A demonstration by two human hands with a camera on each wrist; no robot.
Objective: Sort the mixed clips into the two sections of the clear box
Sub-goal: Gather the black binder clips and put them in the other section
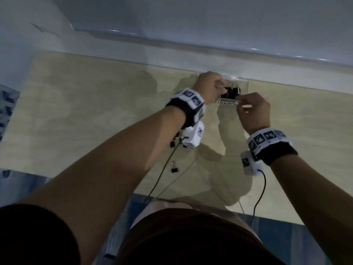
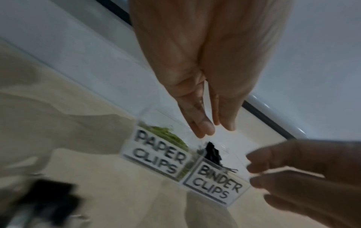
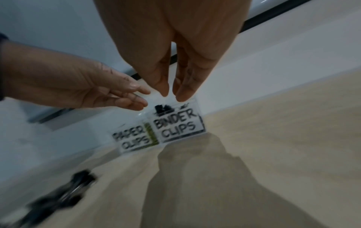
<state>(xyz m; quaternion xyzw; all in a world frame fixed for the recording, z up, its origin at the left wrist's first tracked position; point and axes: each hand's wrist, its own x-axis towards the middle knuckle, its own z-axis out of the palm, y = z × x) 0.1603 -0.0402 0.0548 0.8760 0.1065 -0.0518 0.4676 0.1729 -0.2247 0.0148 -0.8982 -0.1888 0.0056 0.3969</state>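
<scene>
Both my hands over the box, grips spread, holding nothing.
Left hand (image 2: 197, 86), right hand (image 3: 171, 50), clear box (image 2: 215, 182): loose binder clips (image 1: 174, 168) belong in the right section.

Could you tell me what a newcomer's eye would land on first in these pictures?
Both hands, left and right, meet over the clear box at the table's far edge. Its labels read PAPER CLIPS and BINDER CLIPS. A stray black clip lies nearer on the table.

Loose binder clips (image 3: 64, 195) blur (wrist views only) near the edge.
</scene>
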